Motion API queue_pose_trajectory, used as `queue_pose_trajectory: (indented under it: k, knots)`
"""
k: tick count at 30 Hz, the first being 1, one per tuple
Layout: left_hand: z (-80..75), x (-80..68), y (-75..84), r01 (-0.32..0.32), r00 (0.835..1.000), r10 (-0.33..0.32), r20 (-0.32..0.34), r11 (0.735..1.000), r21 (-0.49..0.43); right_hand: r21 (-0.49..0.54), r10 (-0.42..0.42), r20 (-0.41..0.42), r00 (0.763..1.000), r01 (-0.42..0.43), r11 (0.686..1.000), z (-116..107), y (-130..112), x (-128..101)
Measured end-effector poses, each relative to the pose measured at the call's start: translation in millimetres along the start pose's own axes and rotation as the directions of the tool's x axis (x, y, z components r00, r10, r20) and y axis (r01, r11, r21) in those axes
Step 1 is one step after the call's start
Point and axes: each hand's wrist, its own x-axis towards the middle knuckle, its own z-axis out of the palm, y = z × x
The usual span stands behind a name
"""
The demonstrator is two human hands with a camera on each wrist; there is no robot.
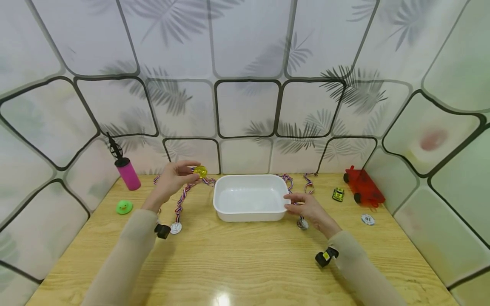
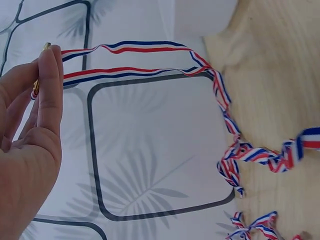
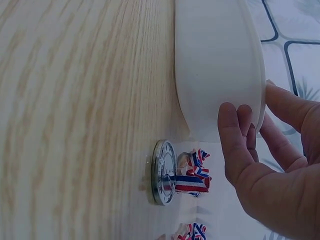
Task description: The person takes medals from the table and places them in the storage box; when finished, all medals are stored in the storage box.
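Pinched between the thumb and fingers of my left hand point(image 1: 174, 176) is a gold medal point(image 1: 200, 171), raised above the table. Its red, white and blue ribbon point(image 2: 145, 47) runs down to the tabletop in the left wrist view. My right hand point(image 1: 308, 208) grips the right end of a white plastic basin point(image 1: 250, 216), its fingers on both sides of the rim. Just below that hand, a silver medal point(image 3: 164, 172) stands near the basin's end with its ribbon bunched beside it. Another silver medal point(image 1: 176, 228) lies near my left wrist, on a twisted ribbon.
At the left stand a pink hand pump point(image 1: 130, 174) and a green rubber duck point(image 1: 124, 207). To the right are a small yellow toy car point(image 1: 338, 194), a red toy vehicle point(image 1: 365, 187) and a poker chip point(image 1: 368, 219). A patterned curtain point(image 1: 246, 110) hangs behind the table.
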Motion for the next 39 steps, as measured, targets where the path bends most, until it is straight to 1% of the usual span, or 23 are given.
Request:
queue_pose_trajectory:
  k: [4, 9, 12, 15, 16, 20, 24, 26, 29, 33, 36, 39]
  knots:
    - [-1.1, 5.1, 10.2, -0.025, 0.998, 0.026, -0.049, 1.000, 0.012, 0.004, 0.016, -0.007, 1.000, -0.016, 1.000, 0.6, -0.8, 0.1]
    - [-4.3, 11.0, 22.4, -0.069, 0.992, 0.067, -0.108, 0.997, -0.014, -0.012, 0.009, 0.000, 1.000, -0.009, 1.000, 0.7, -1.8, -0.5]
    - [-7.2, 14.3, 29.8, -0.106, 0.984, 0.099, -0.148, 0.994, -0.038, -0.016, -0.001, 0.006, 1.000, 0.001, 1.000, 0.6, -2.5, -0.8]
    - [-10.1, 17.0, 38.1, -0.158, 0.971, 0.142, -0.194, 0.985, -0.068, -0.009, -0.004, 0.010, 1.000, 0.004, 1.000, 0.3, -3.1, -1.0]
    - [-11.1, 17.9, 40.8, -0.181, 0.964, 0.161, -0.212, 0.980, -0.080, -0.007, -0.003, 0.010, 1.000, 0.003, 1.000, 0.3, -3.3, -1.1]
    - [-14.6, 21.4, 52.9, -0.264, 0.938, 0.219, -0.269, 0.953, -0.146, -0.010, 0.001, 0.006, 1.000, -0.001, 1.000, 0.5, -3.8, -1.4]
    - [-17.9, 25.8, 65.8, -0.342, 0.913, 0.263, -0.312, 0.910, -0.233, -0.020, 0.008, -0.003, 1.000, -0.008, 1.000, 0.7, -4.3, -1.5]
    - [-19.3, 27.8, 72.8, -0.376, 0.899, 0.284, -0.333, 0.891, -0.256, -0.023, 0.009, -0.006, 1.000, -0.009, 1.000, 0.7, -4.4, -1.3]
    - [-20.3, 31.0, 83.0, -0.414, 0.881, 0.310, -0.357, 0.870, -0.267, -0.016, 0.006, -0.005, 1.000, -0.006, 1.000, -0.1, -3.0, -0.8]
    - [-19.7, 35.1, 96.8, -0.446, 0.866, 0.332, -0.373, 0.851, -0.276, -0.005, 0.002, 0.004, 1.000, -0.002, 1.000, -0.8, -1.4, -0.4]
    - [-16.5, 38.2, 108.0, -0.462, 0.860, 0.340, -0.381, 0.836, -0.297, -0.002, 0.003, 0.009, 1.000, -0.003, 1.000, -0.8, -2.1, -0.9]
    - [-11.3, 41.0, 119.0, -0.480, 0.857, 0.349, -0.380, 0.808, -0.341, 0.002, 0.006, 0.014, 1.000, -0.006, 1.000, -0.7, -3.3, -1.6]
